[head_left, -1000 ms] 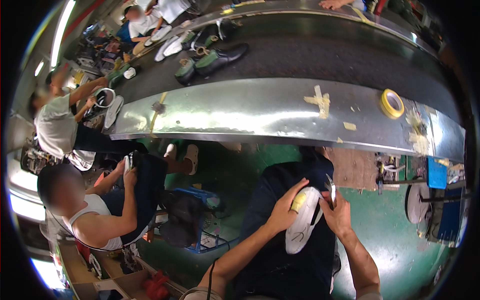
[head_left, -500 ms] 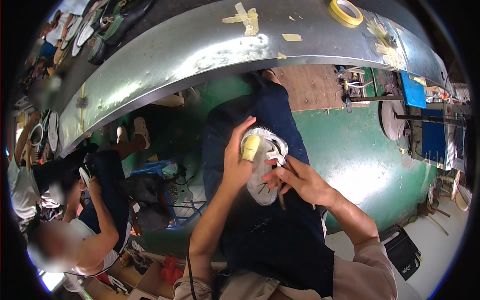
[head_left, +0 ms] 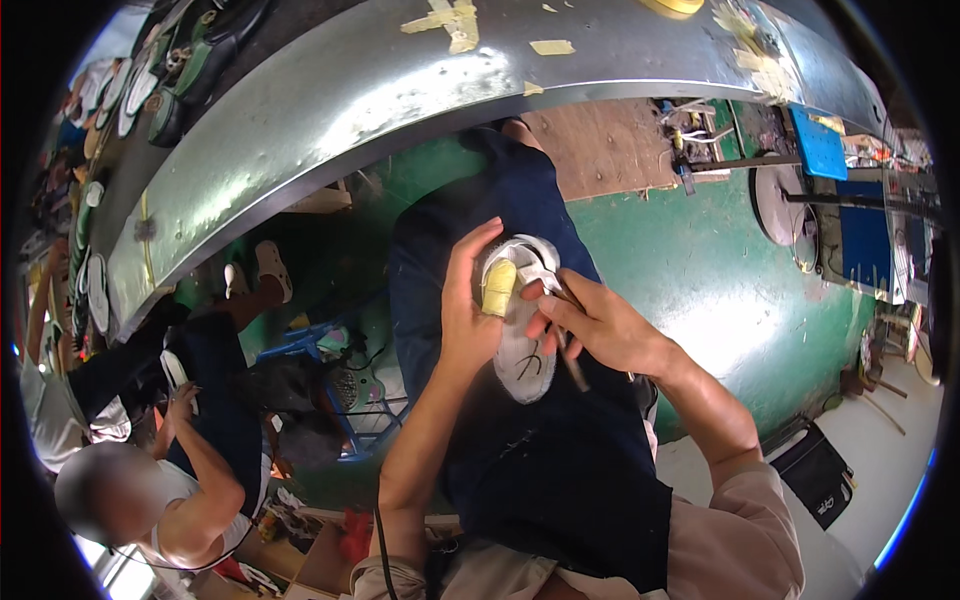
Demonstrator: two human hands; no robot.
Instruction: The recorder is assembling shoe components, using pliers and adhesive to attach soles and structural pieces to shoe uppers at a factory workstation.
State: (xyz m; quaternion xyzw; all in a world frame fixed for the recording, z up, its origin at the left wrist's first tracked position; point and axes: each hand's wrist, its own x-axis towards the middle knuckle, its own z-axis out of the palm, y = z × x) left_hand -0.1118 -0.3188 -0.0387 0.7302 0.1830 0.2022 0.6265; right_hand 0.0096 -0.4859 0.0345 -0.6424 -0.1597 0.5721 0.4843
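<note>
A pale whitish shoe point(head_left: 524, 352) with dark crossed marks near its toe rests over my dark-clad lap, its heel end pointing away from me. My left hand point(head_left: 470, 315) grips the shoe from the left side, its thumb wrapped in yellow tape and pressed at the opening. From the right, my right hand point(head_left: 610, 325) closes its bent fingers around a thin brownish stick-like tool point(head_left: 578, 374) whose exact kind I cannot make out. Those fingers are at a white strap or flap point(head_left: 538, 272) by the shoe's opening. The tool's working end is partly hidden.
A metal-topped bench point(head_left: 300, 150) with tape scraps curves across the far side. On the left, another person point(head_left: 205, 480) handles a white shoe. A blue stool point(head_left: 365, 430) stands between us. Right of me are a round stand base point(head_left: 780, 205) and a black bag point(head_left: 815, 475).
The whole view has shifted slightly. The tool's lower end has swung to the right in my right hand. My left hand keeps hold of the shoe.
</note>
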